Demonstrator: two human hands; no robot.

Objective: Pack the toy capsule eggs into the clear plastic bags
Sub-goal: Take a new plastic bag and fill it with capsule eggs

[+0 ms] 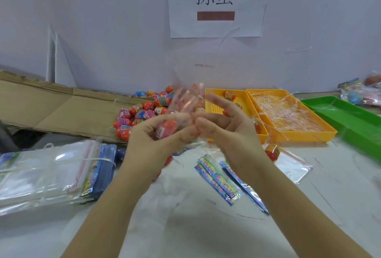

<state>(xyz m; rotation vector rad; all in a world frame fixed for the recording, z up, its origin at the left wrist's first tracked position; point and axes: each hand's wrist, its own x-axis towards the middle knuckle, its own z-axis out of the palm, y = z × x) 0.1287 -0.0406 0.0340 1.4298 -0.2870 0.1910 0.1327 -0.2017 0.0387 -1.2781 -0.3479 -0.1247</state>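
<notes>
The left hand point(148, 140) grips one capsule egg point(167, 128) in curled fingers, with the egg's long axis tilted up and to the right, toward the right hand point(233, 134). The right hand pinches the clear plastic bag point(183, 96) between thumb and a curled finger, index finger straight. The bag rises blurred above both hands; its opening cannot be located. Egg and film lie just beside each other — the left hand is placed to insert.

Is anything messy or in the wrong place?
Yes: thin plastic strips spill over the rim of the right orange plastic tray, and one red capsule egg lies alone near it, away from the egg pile.
</notes>
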